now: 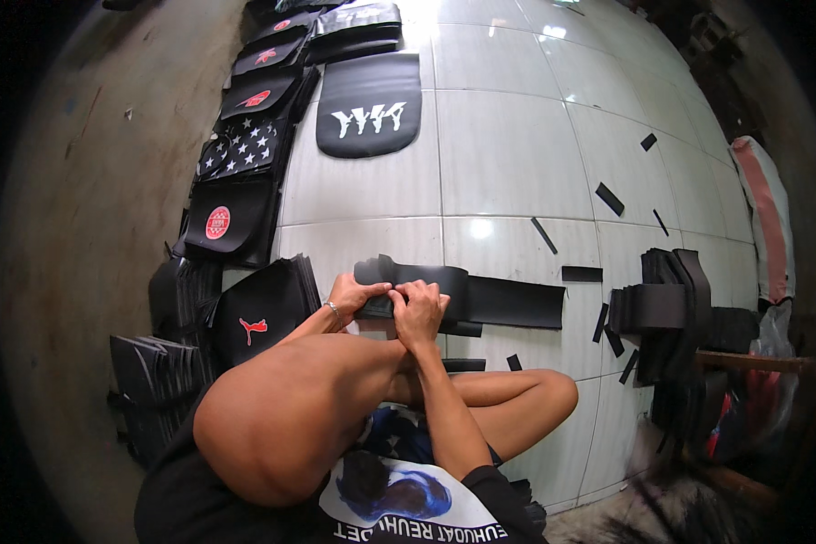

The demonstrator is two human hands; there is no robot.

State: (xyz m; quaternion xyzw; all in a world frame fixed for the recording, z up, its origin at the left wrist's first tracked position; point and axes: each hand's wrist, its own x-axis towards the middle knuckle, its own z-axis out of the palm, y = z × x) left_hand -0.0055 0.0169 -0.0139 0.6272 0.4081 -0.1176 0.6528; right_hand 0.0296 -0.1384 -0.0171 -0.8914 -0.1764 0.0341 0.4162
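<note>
Near the middle of the frame, the black strips lie on the pale tiled floor, their left end under both hands and a flat tail running out to the right, with one strip bowed up in a loop beside the fingers. The left hand grasps the near edge of the strips at that end, thumb toward the other hand; the right hand is bunched just beside it, its fingertips apparently pinching the same edge, though what lies between them is hidden. The likeliest trouble is slipping: the layers look smooth, so an uneven squeeze could fan them out of line. The bowed strip could spring back or crease if either grip eases suddenly, and the long tail could swing askew, since nothing visible pins it down. Loose offcuts scattered right of centre might slide under the strips and tilt them. The raised knee at lower left sits close to the left forearm and could jog it, while the stacked black flaps just left of that hand could be knocked crooked by a wide elbow.
</note>
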